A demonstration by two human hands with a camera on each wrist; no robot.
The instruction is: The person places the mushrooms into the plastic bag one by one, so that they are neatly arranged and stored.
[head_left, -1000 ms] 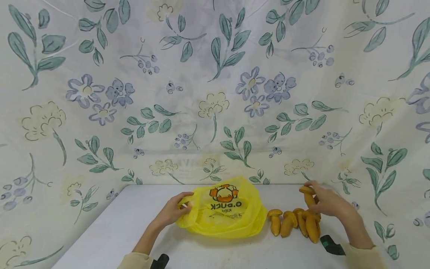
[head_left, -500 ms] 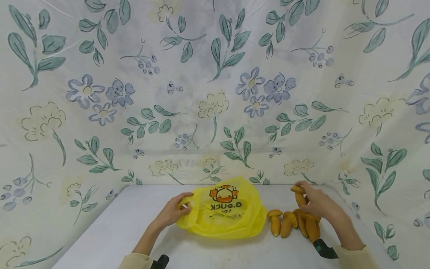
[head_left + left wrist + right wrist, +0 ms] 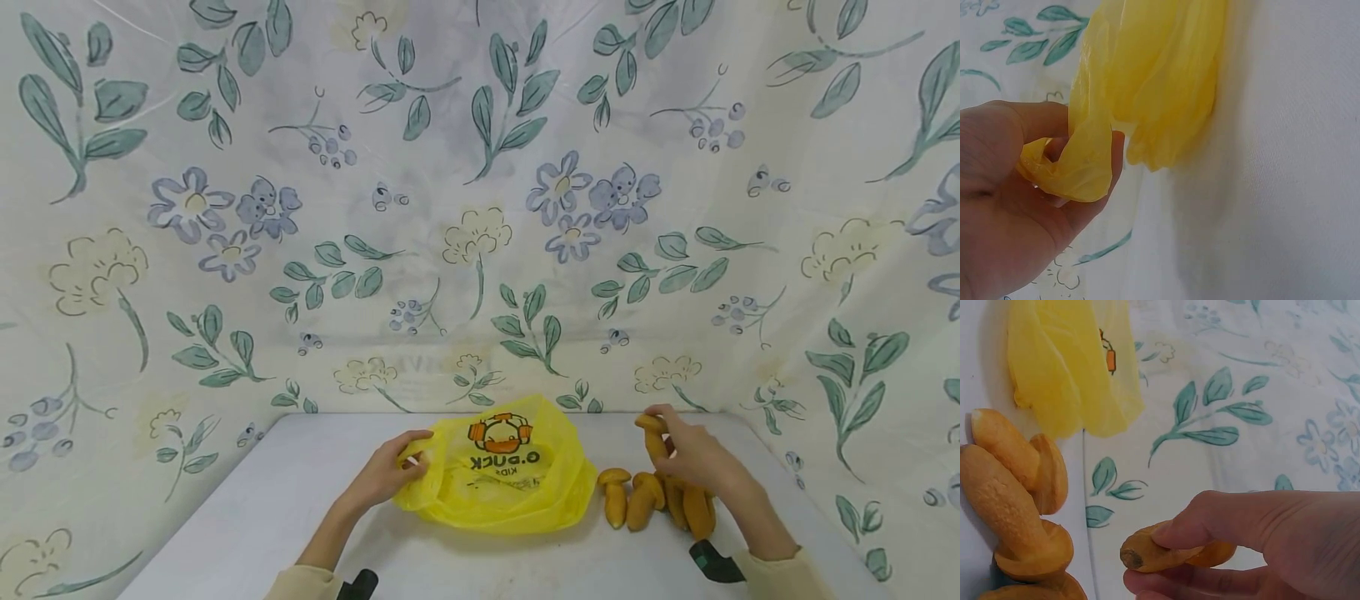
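Closest in, pale sleeves (image 3: 300, 582) and dark wrist units (image 3: 716, 562) edge the view. The left hand (image 3: 386, 471) grips the gathered end of the bag (image 3: 513, 496), thumb on one side and fingers curled behind, probably because film so thin would slump or slide if left loose. To the right, mushrooms (image 3: 615, 500) lie in a row on the table (image 3: 262, 500), stem ends toward the person, perhaps kept close to the bag for a short reach; the right arm hides part of the row. Over them, the right hand (image 3: 701, 454) clamps one held mushroom (image 3: 654, 440) by its stem between thumb and fingers, cap up and clear of the others, a hold that likely spares the cap. The bag puffs up mid-table; its contents cannot be made out. Behind hangs a floral cloth (image 3: 480, 333).
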